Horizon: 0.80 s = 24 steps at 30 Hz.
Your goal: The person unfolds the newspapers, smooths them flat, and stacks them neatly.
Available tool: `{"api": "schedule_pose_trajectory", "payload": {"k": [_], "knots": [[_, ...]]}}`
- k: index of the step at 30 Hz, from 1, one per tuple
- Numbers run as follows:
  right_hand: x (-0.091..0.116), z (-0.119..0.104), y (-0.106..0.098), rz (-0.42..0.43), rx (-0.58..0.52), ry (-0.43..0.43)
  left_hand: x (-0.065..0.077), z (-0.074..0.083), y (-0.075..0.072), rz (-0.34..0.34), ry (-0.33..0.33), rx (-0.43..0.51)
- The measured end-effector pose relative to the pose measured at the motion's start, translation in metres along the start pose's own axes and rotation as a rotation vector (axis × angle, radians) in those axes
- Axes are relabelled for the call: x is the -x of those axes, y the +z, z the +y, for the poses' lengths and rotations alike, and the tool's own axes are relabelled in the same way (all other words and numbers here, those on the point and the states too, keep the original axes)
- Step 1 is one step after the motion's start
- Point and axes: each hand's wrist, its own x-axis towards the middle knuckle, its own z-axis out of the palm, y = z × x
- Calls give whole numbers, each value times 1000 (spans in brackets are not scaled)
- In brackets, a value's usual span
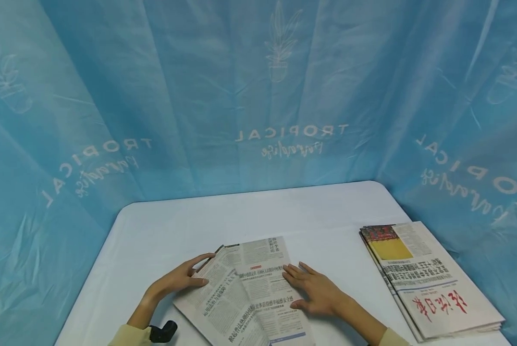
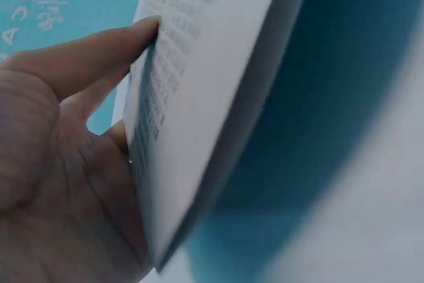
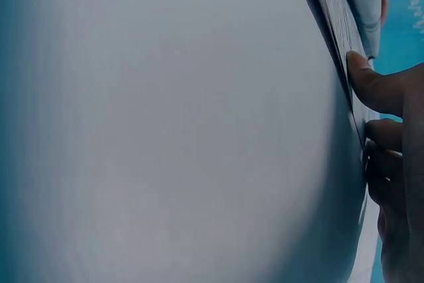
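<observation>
A printed newspaper (image 1: 267,288) lies at the front middle of the white table. My left hand (image 1: 178,278) holds a folded newspaper section (image 1: 224,302) at its left edge, the section slanting across the sheet beneath. In the left wrist view the thumb (image 2: 99,54) presses on the printed face of that newspaper (image 2: 192,91), with other fingers behind it, and the section stands tilted. My right hand (image 1: 316,290) rests along the right edge of the lower sheet, fingers extended. The right wrist view shows its thumb (image 3: 371,81) on the paper at the edge (image 3: 338,31).
At the right side of the white table (image 1: 250,211) lies a stack of folded newspapers (image 1: 431,274) with red title characters. Blue curtains (image 1: 241,96) with white lettering hang behind and at both sides. A black wrist strap (image 1: 163,331) is at the left sleeve.
</observation>
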Motion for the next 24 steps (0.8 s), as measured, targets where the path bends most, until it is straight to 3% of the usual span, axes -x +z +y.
{"api": "schedule_pose_trajectory", "payload": {"k": [6,12,15,21,24], "knots": [[7,7,-5,11,-37,31,11,-2,-12,-12,70,-57],[15,17,-8,20,-41,29,14,-4,-25,23,90,-106],[21,24,-10,32,-44,11,13,-6,-30,88,78,-206],[33,35,-12,50,-48,-1,7,-8,-35,326,5,-579],[39,40,-12,47,-45,21,4,-10,-33,403,-9,-671]]}}
